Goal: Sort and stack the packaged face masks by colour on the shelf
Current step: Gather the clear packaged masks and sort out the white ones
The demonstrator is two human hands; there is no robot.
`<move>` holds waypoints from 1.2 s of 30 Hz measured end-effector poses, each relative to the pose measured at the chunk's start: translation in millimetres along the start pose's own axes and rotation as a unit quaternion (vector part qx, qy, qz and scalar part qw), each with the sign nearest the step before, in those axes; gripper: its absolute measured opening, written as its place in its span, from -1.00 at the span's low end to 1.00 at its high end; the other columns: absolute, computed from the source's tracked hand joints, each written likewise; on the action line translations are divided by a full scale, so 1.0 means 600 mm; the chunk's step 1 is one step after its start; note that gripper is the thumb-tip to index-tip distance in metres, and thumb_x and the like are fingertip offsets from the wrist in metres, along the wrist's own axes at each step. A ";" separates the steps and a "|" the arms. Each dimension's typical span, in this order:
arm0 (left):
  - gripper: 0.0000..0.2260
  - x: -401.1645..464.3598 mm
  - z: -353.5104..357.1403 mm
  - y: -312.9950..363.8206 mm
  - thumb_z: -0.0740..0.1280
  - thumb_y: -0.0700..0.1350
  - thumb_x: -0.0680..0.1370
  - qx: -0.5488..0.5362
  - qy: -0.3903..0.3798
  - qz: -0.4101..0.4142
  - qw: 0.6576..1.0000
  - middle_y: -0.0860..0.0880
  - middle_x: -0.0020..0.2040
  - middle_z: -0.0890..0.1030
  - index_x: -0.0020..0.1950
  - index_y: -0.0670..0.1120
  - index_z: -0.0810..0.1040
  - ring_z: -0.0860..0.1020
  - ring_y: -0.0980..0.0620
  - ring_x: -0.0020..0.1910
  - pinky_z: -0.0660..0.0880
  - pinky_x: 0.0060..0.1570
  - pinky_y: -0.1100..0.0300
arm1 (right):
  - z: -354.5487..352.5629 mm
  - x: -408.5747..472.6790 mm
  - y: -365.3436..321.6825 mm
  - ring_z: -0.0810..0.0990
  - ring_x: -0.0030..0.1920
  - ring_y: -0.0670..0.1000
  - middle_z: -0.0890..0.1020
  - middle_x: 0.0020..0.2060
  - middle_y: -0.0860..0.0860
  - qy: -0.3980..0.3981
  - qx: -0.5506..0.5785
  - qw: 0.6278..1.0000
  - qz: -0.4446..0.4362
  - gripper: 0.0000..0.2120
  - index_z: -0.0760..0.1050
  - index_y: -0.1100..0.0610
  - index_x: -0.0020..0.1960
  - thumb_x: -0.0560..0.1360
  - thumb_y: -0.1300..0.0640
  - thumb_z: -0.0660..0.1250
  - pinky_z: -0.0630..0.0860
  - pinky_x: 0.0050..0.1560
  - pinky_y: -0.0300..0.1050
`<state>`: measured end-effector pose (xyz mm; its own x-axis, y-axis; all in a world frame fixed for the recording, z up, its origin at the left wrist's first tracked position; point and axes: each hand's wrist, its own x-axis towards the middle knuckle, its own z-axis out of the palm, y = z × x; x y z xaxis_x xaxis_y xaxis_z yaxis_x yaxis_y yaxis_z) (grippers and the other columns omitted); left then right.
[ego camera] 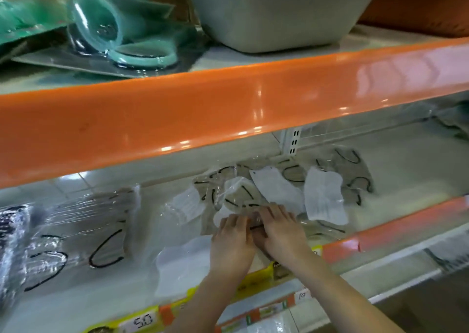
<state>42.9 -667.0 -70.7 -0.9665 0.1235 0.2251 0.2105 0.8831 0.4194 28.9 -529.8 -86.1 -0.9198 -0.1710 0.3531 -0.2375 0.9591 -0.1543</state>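
While both hands rest on the loose pile of packaged masks (243, 200), gather one colour at a time: slide beige packs together, square their edges, then lift as one. The left hand (232, 233) lies flat with fingers extended on a beige pack (210, 227); the right hand (279, 227) lies likewise just beside it, fingers spread, gripping nothing visibly. White packs (323, 195) lie behind and right of the hands, a wrapped stack (83, 228) well left, on the shelf (406, 170).
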 end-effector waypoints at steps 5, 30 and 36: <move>-0.66 0.003 0.020 0.009 0.09 -0.09 0.35 -0.005 -0.007 -0.028 1.000 -0.06 -0.12 0.62 -0.04 -0.11 0.58 0.61 -0.10 -0.24 0.52 -0.43 0.08 | 0.000 0.007 0.027 0.62 -0.04 0.14 0.62 0.03 0.07 -0.017 -0.013 1.000 0.002 -0.39 0.59 0.14 0.08 0.28 -0.27 0.15 0.56 -0.14 0.04; -0.73 0.029 -0.006 0.040 0.28 0.10 0.56 -0.212 -0.022 -0.172 0.962 0.13 -0.07 0.51 0.23 0.08 0.45 0.50 0.14 -0.01 0.43 -0.03 0.21 | 0.007 0.001 0.042 0.59 -0.14 -0.02 0.64 -0.18 -0.09 0.049 0.122 0.988 -0.081 -0.75 0.62 0.04 -0.11 0.47 0.00 0.18 0.50 -0.21 -0.10; -0.80 0.034 -0.012 0.023 0.25 -0.22 0.58 -0.280 0.055 -0.210 0.935 0.10 -0.05 0.63 0.05 0.00 0.63 0.58 0.14 -0.03 0.40 -0.12 0.42 | 0.001 -0.001 0.038 0.59 -0.06 -0.04 0.65 -0.09 -0.09 0.043 0.150 0.986 -0.051 -0.67 0.63 0.06 -0.04 0.56 -0.03 0.11 0.49 -0.10 -0.10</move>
<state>27.0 -655.5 -54.0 -0.9670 -0.2544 0.0135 -0.1098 0.4641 0.8789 23.9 -507.9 -90.2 -0.8595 -0.2321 0.4554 -0.4218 0.8252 -0.3756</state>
